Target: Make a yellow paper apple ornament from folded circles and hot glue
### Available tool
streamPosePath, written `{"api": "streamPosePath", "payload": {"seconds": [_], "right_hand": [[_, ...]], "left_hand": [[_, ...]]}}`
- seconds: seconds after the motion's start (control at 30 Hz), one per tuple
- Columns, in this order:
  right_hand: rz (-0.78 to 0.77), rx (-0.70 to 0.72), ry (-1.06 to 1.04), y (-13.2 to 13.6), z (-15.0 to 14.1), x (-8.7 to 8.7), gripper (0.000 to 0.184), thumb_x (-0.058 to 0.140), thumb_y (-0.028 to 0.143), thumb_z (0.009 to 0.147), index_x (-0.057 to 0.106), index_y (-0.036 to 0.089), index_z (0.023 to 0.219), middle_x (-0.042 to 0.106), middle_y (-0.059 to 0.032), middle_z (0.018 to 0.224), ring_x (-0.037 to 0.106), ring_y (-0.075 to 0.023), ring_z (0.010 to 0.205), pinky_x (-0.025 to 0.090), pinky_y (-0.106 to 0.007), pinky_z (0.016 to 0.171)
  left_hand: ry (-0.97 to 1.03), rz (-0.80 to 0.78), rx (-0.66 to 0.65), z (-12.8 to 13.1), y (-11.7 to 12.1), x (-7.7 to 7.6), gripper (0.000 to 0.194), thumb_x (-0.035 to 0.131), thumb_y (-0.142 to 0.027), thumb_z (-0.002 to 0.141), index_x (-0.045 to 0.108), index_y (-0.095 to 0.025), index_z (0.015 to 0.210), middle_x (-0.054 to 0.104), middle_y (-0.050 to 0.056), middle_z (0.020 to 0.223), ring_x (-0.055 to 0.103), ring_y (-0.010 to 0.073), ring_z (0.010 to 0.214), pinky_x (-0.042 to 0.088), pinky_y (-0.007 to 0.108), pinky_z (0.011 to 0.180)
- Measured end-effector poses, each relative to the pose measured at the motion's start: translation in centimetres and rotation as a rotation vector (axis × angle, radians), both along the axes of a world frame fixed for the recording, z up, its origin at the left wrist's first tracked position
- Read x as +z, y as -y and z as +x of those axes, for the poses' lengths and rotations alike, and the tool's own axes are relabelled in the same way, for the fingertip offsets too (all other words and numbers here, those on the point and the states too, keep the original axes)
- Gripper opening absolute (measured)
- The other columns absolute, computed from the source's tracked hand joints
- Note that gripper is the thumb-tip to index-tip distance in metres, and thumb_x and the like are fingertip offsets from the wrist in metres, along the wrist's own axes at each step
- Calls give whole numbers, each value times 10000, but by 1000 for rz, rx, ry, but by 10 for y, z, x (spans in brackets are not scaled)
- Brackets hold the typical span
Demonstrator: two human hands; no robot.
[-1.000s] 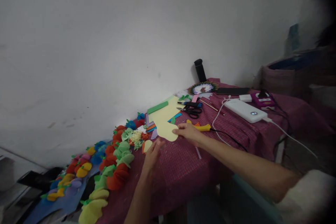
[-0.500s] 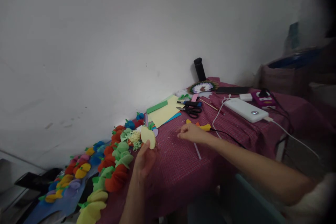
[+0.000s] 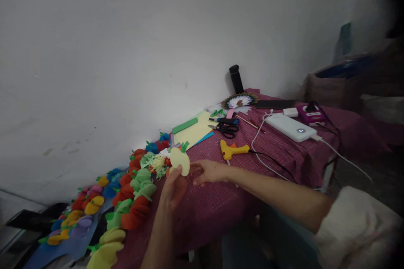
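My left hand [image 3: 175,185] is raised over the maroon tablecloth [image 3: 221,197], its thumb and fingers pinched on a pale yellow paper cutout [image 3: 179,160]. My right hand [image 3: 208,171] lies just right of it, fingers stretched toward the cutout with nothing in them. A yellow glue gun [image 3: 232,150] with a black cord rests on the cloth behind my right hand. Sheets of pale yellow paper [image 3: 195,130] with a green strip lie farther back.
A row of coloured paper fruits [image 3: 132,193] runs along the table's left edge by the white wall. Black scissors [image 3: 226,129], a white power bank [image 3: 291,127] with cables, a black bottle [image 3: 235,79] and a paper fan piece [image 3: 238,101] sit at the back.
My left hand picked up the yellow cutout and lifted it. My right hand let go of the paper, left the glue gun area and moved left toward the cutout.
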State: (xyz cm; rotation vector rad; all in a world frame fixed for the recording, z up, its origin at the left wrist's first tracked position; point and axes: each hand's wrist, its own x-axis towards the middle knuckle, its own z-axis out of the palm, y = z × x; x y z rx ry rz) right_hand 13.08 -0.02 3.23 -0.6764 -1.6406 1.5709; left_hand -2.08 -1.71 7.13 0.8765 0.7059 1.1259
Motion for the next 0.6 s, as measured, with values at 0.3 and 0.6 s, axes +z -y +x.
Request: {"api": "streamPosePath", "payload": {"seconds": [0.3, 0.6], "right_hand": [[-198, -10, -3, -11, -16, -21, 220, 629, 221, 695, 602, 148, 901, 637, -4, 719, 578, -77, 571, 458, -185, 521], [492, 134, 397, 50, -86, -24, 199, 650, 434, 629, 664, 236, 623, 669, 24, 670, 613, -158, 726, 418, -215, 581]], "left_hand": [[-11, 31, 49, -16, -13, -15, 197, 608, -233, 738, 601, -181, 928, 649, 16, 781, 587, 126, 699, 458, 264, 694], [-3, 123, 666, -107, -27, 46, 95, 480, -236, 825, 564, -190, 833, 633, -21, 664, 585, 100, 604, 493, 233, 596]]}}
